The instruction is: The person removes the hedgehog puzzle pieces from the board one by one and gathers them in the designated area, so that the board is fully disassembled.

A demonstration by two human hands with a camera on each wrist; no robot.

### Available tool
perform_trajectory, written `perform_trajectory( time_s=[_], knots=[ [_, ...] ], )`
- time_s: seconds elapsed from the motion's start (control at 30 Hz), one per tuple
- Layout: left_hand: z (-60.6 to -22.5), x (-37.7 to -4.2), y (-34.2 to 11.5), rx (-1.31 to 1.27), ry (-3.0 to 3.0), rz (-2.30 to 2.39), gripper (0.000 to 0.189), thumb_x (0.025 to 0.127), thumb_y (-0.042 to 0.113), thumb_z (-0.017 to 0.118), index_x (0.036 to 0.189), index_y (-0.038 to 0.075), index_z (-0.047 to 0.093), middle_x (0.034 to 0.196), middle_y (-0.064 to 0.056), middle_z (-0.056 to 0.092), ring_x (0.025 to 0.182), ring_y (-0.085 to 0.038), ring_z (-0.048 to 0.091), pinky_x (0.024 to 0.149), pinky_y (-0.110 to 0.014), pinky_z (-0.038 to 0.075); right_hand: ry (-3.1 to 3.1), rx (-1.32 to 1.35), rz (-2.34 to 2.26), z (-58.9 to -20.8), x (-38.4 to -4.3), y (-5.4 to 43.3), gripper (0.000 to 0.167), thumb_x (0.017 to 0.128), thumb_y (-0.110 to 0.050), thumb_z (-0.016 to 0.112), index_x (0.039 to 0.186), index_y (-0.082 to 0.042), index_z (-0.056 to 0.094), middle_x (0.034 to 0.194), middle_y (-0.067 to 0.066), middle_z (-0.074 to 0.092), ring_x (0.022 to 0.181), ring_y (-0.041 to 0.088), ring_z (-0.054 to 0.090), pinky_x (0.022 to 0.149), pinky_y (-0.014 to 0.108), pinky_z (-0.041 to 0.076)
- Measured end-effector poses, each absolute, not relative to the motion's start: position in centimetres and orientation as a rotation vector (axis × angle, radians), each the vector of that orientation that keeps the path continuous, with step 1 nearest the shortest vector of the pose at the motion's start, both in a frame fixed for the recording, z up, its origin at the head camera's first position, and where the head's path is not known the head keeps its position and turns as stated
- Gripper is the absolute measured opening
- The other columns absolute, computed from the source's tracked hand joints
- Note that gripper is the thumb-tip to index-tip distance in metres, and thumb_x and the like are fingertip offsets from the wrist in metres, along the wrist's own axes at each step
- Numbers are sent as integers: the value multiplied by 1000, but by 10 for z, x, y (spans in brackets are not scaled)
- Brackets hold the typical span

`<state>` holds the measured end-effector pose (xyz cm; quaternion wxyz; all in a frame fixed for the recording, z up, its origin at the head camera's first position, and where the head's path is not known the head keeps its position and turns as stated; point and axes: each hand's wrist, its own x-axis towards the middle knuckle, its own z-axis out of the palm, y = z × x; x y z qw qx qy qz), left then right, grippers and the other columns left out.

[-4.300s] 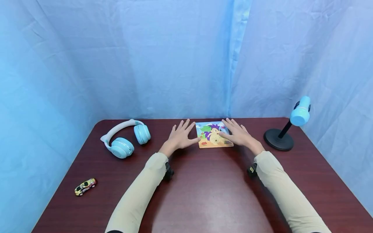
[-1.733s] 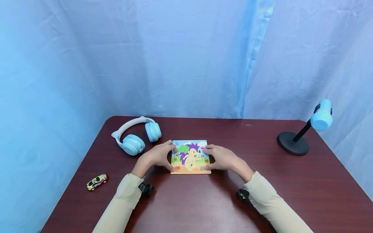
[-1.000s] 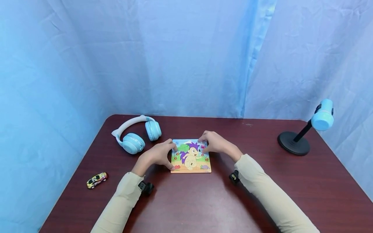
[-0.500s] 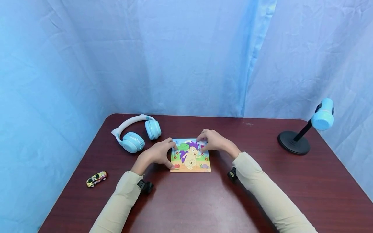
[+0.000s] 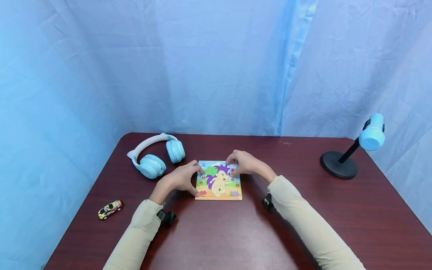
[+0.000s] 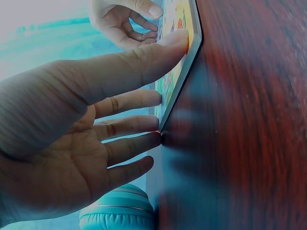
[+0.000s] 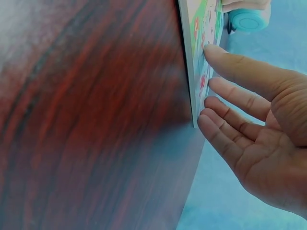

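Observation:
A square jigsaw puzzle (image 5: pixel 219 183) with a purple-haired hedgehog picture lies flat on the dark red-brown table. My left hand (image 5: pixel 182 178) is at its left side. In the left wrist view the left thumb (image 6: pixel 144 62) reaches straight over the puzzle's near corner, and the fingertips meet its edge. At the upper right corner is my right hand (image 5: pixel 248 163). The right wrist view shows the right thumb (image 7: pixel 240 67) with its tip on the picture face, while the loosely bent fingers rest along the border. No puzzle piece is seen lifted.
Light-blue headphones (image 5: pixel 152 155) with a white band lie at the back left. A small yellow toy car (image 5: pixel 110 209) sits at the front left. On the right stands a blue desk lamp (image 5: pixel 371 138) on a round black base. Blue curtains (image 5: pixel 209 67) hang behind the table.
The puzzle was drawn from the table's back edge toward me, both hands at its sides. Afterwards my right hand shifted up to the upper right corner; the last half second shows almost no movement.

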<state>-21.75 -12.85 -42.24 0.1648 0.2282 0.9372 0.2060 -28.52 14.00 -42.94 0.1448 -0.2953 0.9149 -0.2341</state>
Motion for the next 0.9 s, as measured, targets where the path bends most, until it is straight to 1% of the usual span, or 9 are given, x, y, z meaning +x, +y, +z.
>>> perform_trajectory(
  time_s=[0.33,0.73,0.9],
  knots=[
    [-424,-217,-129,662,2662,588,71,75,26,93,136,9,60,128,-7,52,109,-21,55,94,-38,51,2619,-818,-688,-432,-287,141,38,81,-16,87,114,-4,72,110,11,61,98,24,56,87,37,50],
    [-423,-216,-130,653,2657,588,71,76,26,92,137,9,60,128,-8,51,108,-22,55,93,-38,51,2587,-790,-712,-430,-289,138,37,81,-13,87,112,-2,69,109,11,59,99,24,54,88,36,49],
    [-423,-216,-130,651,2661,593,72,76,26,92,138,8,60,128,-8,51,109,-22,55,92,-37,52,2589,-784,-700,-430,-291,136,37,81,-12,86,111,-3,67,107,11,58,98,24,53,86,36,49]
  ],
)
